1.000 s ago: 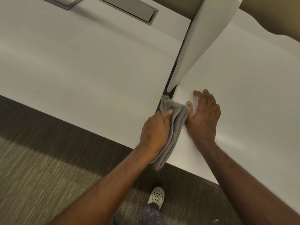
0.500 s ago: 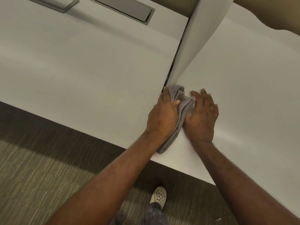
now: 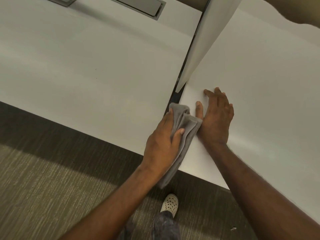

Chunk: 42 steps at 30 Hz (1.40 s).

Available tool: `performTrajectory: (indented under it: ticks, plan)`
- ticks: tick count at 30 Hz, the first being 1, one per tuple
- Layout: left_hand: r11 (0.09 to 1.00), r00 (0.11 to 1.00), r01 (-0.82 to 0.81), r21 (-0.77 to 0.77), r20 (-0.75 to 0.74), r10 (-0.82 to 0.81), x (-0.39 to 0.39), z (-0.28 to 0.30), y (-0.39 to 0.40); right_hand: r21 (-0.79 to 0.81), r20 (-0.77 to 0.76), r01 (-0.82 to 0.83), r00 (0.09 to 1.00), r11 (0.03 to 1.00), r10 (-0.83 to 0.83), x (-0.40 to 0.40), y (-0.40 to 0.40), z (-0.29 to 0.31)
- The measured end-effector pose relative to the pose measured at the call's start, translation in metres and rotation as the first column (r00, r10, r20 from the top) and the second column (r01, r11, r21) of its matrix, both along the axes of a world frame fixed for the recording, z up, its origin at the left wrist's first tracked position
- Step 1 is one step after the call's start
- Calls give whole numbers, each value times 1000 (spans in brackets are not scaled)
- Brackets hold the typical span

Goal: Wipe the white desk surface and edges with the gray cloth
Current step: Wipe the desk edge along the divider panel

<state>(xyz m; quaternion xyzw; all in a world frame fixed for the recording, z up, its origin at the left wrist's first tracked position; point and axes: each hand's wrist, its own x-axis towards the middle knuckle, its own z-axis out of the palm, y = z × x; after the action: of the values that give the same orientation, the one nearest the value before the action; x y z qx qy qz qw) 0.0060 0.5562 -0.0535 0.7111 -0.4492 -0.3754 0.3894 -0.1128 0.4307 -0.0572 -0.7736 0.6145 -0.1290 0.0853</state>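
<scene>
Wiping the worktop (image 3: 259,84) side edge: left hand (image 3: 161,144) grip curled round the gray cloth (image 3: 186,129), right hand (image 3: 217,118) flat, holding nothing; next, probably sliding along the edge.

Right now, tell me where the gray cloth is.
In the head view, the cloth is at centre, draped over the desk's left side edge by the gap, gripped by the left hand, with the right hand flat beside it.

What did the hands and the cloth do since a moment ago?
The left hand slid the gray cloth up along the desk's side edge to the divider, then back down toward the person. The right hand stayed flat on the white desk beside it, and the left kept holding the cloth.
</scene>
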Motion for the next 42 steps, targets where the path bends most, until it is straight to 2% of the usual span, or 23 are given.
performTrajectory:
  ticks: [2, 6, 10, 14, 16, 24, 33, 36, 42]
  plan:
    - [999, 998, -34, 3, -59, 34, -1, 1, 9, -5, -10, 8, 1000, 1000, -8, 1, 0, 1]
    - [998, 998, -64, 15, 10, 63, -2, 3, -9, -4, -14, 6, 1000, 1000, -6, 1, 0, 0]
    - [996, 995, -78, -50, 52, 81, 5, 2, -52, 17, 9, -6, 1000, 1000, 6, 0, -1, -1]
    - [994, 989, -113, 6, 91, 112, 11, -1, -96, 14, -7, 7, 1000, 1000, -7, 0, -2, -4]
    - [993, 991, -120, -4, 56, 120, 12, -5, -98, 16, -12, 12, 1000, 1000, -11, 0, -2, -5]
    - [996, 998, -60, -64, -1, 60, 12, -6, -69, 13, 22, 7, 1000, 1000, -7, 1, 0, 0]
    - [999, 999, -18, -28, 40, 19, 6, 6, 5, -8, -11, 11, 1000, 1000, -11, 3, 3, 2]
    - [997, 998, -40, -68, 52, 44, 2, 4, 26, -10, -26, 15, 1000, 1000, -15, 4, 2, 4]
    - [988, 997, -71, -137, -39, 66, -4, -6, 57, -10, -22, 26, 999, 1000, -26, 6, 4, 6]
